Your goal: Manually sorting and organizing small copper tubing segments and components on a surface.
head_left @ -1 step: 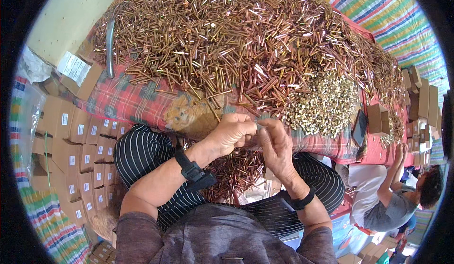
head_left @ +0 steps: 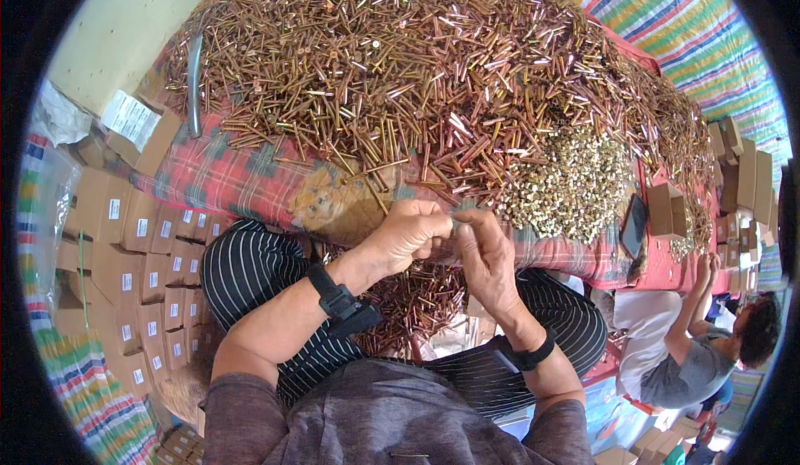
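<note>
My left hand (head_left: pixel 410 236) is closed in a fist, and whatever it grips is hidden by the fingers. Its fingertips meet those of my right hand (head_left: pixel 487 252), which pinches thumb against forefinger at a tiny piece too small to make out. A thin copper-coloured rod (head_left: pixel 377 192) shows just beyond my left knuckles; I cannot tell whether it is held or lying on the cloth. Ahead spreads a wide heap of copper-coloured metal rods (head_left: pixel 375 73). A mound of small pale-gold metal pieces (head_left: pixel 571 186) lies to the right of my hands. More rods (head_left: pixel 421 302) are piled in my lap area.
Red plaid cloth (head_left: pixel 212 165) covers the near edge of the work surface. Labelled cardboard boxes (head_left: pixel 125 257) are stacked at left. A dark flat phone-like object (head_left: pixel 635 223) and an open carton (head_left: pixel 667 211) stand at right. Another person (head_left: pixel 700 357) sits at far right.
</note>
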Action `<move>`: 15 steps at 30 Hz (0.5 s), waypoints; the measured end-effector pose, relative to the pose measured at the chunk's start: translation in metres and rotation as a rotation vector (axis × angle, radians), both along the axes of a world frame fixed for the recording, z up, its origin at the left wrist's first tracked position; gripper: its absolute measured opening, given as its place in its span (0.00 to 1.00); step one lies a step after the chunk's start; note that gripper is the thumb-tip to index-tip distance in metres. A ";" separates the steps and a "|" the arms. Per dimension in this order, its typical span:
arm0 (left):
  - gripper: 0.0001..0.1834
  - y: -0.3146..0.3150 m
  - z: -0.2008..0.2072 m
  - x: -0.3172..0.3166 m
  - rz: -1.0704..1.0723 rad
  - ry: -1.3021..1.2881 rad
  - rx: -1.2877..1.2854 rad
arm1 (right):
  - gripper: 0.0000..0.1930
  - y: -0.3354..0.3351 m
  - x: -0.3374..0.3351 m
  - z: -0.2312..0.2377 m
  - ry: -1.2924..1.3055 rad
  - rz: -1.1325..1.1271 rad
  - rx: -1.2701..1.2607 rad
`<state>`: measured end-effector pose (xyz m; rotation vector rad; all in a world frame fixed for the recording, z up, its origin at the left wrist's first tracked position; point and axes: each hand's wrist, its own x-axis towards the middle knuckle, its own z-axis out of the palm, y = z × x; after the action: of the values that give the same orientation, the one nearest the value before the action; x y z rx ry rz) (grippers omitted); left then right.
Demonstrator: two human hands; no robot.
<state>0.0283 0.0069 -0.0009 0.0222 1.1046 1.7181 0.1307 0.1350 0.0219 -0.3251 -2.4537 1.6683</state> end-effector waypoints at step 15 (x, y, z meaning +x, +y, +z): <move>0.05 -0.001 -0.001 -0.002 0.057 -0.029 0.035 | 0.07 0.003 -0.002 -0.012 -0.011 -0.040 -0.270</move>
<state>0.0259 0.0061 -0.0021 -0.0122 1.0629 1.7835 0.1289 0.1380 0.0099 -0.4141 -2.2134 1.9865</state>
